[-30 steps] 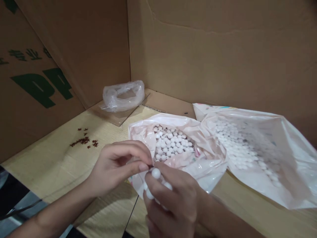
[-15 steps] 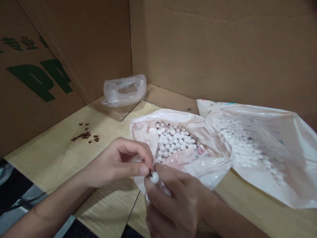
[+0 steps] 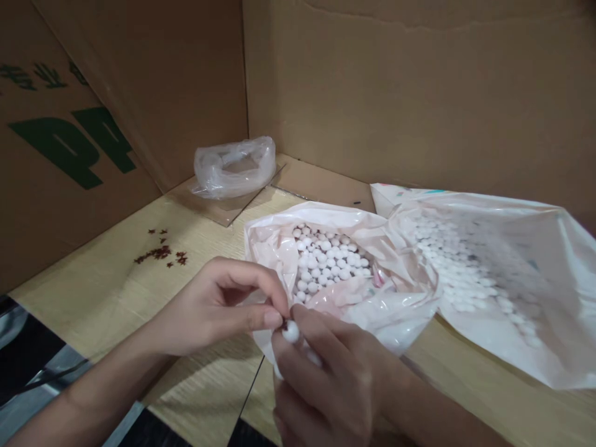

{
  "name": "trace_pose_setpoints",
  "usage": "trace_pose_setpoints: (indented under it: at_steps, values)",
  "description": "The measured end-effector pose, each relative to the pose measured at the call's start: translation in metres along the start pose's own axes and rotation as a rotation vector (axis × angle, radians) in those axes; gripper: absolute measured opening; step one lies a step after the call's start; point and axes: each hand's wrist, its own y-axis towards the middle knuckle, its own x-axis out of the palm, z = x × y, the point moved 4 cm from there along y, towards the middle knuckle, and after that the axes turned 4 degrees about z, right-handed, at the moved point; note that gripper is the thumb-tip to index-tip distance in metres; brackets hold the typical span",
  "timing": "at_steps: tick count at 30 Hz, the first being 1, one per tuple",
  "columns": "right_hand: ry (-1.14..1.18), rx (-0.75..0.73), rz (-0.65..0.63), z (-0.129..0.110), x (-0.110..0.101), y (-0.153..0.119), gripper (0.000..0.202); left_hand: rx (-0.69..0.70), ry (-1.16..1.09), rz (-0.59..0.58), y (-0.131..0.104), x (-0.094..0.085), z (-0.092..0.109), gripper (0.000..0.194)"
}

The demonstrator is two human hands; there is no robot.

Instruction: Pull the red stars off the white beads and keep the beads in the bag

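With twelve o'clock straight ahead of the meeting fingertips, a scatter of reddish-brown stars (image 3: pixel 161 252) lies on the worktop (image 3: pixel 93 288) at ten o'clock. The left hand (image 3: pixel 200 310) comes in from between eight and nine, and beyond it, at eleven, sits a coiled clear plastic bundle (image 3: pixel 235 180). The step in hand looks like fitting a small dark reddish piece (image 3: pixel 285 324) to a white bead (image 3: pixel 291 332), the two meeting right at the fingertips; the next move seems to call for a steady, fine push with the bead kept from rolling. The left grip is pinched nearly closed, thumb and forefinger tips on the dark piece, whose outline is mostly hidden. The right hand (image 3: pixel 330 372), arriving from four o'clock, has its grip curled around the bead, which shows between thumb and fingers; more white beads (image 3: pixel 313 357) peek out of the same grasp, their number unclear. At one to two o'clock an opened plastic bag (image 3: pixel 405 323) holds loose beads (image 3: pixel 330 261), and between two and three a second plastic bag (image 3: pixel 559 298) shows more through its film.
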Motion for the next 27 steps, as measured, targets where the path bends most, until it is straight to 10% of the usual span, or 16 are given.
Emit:
trace_pose_setpoints:
  at_steps: [27]
  values:
    - [0.028, -0.071, 0.202, 0.000, -0.006, 0.000, 0.017, 0.137, 0.061, 0.013, 0.000, 0.000, 0.002, 0.010]
